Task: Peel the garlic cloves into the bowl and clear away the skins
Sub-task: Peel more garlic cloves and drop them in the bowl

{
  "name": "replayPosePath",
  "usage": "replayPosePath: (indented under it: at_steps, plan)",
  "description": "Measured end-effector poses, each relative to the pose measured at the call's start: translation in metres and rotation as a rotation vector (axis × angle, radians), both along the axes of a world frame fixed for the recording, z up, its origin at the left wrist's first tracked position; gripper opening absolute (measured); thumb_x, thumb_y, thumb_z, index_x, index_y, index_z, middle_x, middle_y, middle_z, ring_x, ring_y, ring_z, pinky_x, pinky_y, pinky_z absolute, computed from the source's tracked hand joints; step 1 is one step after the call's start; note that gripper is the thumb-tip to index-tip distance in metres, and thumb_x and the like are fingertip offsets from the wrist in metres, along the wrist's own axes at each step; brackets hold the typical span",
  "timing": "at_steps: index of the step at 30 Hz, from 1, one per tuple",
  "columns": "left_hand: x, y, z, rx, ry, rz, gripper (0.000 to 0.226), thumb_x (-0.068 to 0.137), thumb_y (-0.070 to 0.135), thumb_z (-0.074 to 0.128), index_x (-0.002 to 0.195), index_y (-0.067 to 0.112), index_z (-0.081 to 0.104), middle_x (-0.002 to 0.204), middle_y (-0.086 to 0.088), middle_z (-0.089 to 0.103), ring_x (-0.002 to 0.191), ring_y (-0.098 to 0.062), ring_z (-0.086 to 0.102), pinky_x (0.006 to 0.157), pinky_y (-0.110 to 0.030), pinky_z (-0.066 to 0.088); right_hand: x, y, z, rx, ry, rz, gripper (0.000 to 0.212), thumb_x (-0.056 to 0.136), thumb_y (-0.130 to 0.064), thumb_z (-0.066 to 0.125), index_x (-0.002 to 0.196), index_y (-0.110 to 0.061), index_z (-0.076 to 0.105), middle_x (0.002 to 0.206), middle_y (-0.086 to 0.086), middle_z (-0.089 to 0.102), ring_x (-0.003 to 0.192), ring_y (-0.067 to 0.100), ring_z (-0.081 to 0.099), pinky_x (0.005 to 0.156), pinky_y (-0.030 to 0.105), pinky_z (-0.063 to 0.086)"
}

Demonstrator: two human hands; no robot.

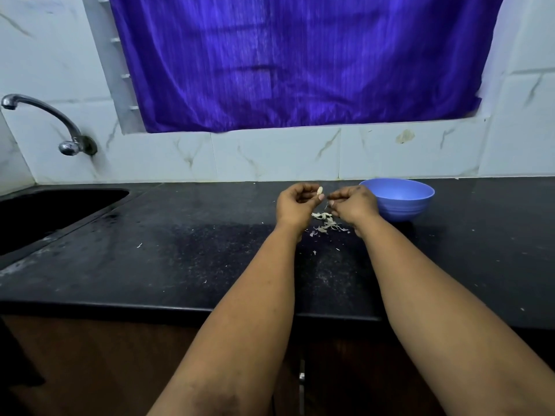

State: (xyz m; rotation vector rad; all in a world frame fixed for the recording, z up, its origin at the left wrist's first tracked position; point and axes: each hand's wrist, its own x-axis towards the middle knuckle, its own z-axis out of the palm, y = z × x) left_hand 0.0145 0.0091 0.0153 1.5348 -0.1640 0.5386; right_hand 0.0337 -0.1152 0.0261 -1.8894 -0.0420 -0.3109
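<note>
- Left hand (295,202) raised over the black countertop (180,250), fingers curled, pinching a pale garlic clove (320,190) at the fingertips
- Right hand (354,205) just beside the left, fingers curled inward toward the clove; whether it grips skin or anything else cannot be told
- Blue bowl (401,199) stands on the countertop near its back edge, just beside the right hand on the outer side; its contents are hidden
- Garlic skins (326,225) lie scattered on the countertop below and between the two hands, with a few stray flakes toward the front edge
- Dark sink (45,211) set into the left end of the countertop, metal tap (45,121) on the tiled wall above it
- Purple curtain (300,61) hangs behind
</note>
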Motion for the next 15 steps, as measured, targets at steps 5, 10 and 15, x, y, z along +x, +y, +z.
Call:
replayPosePath:
  at_steps: [5,10,15]
  plan:
    - [0.0009,0.0010,-0.0006,-0.012,0.005,0.004,0.018,0.078,-0.003,0.073,0.092,0.007,0.068,0.082,0.003,0.067,0.078,-0.007,0.061,0.082,-0.022,0.054,-0.0056,-0.0009,0.0040,0.144,0.006,0.011,0.015,0.076,0.002,0.073,0.070,-0.011,0.067,0.067,0.008,0.070,0.059,0.015,0.068,0.061,0.027,0.058]
    - [0.0009,0.0019,-0.0025,-0.009,0.020,-0.030,0.015,0.079,-0.001,0.073,0.085,0.012,0.067,0.085,-0.002,0.069,0.085,-0.014,0.064,0.086,-0.027,0.054,-0.0061,-0.0003,0.0095,0.451,0.029,0.178,0.009,0.089,-0.002,0.064,0.085,-0.009,0.065,0.085,0.006,0.067,0.075,0.013,0.066,0.067,0.020,0.057]
    - [-0.0018,0.0045,-0.0012,0.024,0.023,-0.067,0.012,0.081,0.000,0.071,0.082,0.011,0.068,0.079,-0.002,0.068,0.080,-0.014,0.065,0.079,-0.023,0.055,-0.0072,0.0034,0.0051,0.369,0.005,0.325,0.010,0.087,-0.003,0.067,0.097,-0.006,0.067,0.086,0.006,0.069,0.079,0.012,0.065,0.070,0.017,0.053]
